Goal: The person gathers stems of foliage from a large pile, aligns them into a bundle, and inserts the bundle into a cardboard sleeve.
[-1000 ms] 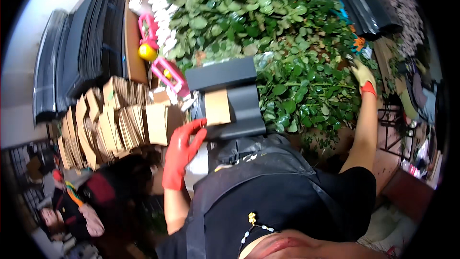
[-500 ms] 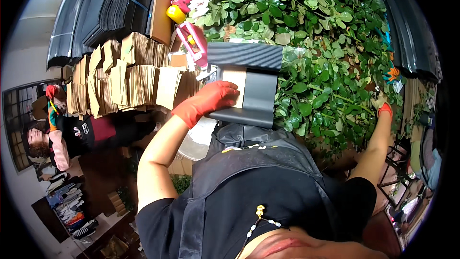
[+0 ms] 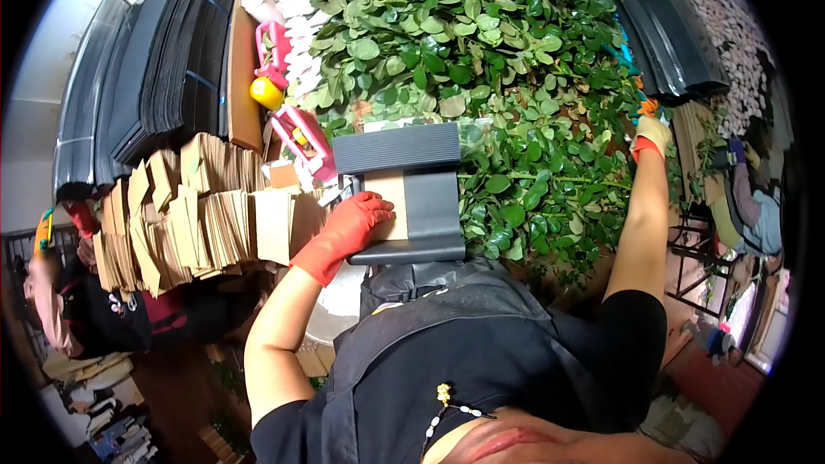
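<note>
Cardboard sheet (image 3: 388, 204) half-hidden under left hand (image 3: 351, 225).

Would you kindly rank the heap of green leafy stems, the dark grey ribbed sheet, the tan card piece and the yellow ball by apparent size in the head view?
1. Heap of green leafy stems
2. Dark grey ribbed sheet
3. Tan card piece, partly covered by the red-gloved left hand
4. Yellow ball

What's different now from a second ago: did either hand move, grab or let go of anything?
The left hand in the red rubber glove moved from the stack edge up onto the tan cardboard piece lying on the dark grey ribbed sheet, and now rests there. The right hand in the pale glove with red cuff stayed stretched out among the green leafy stems. The folded brown cardboard stacks look unchanged.
</note>
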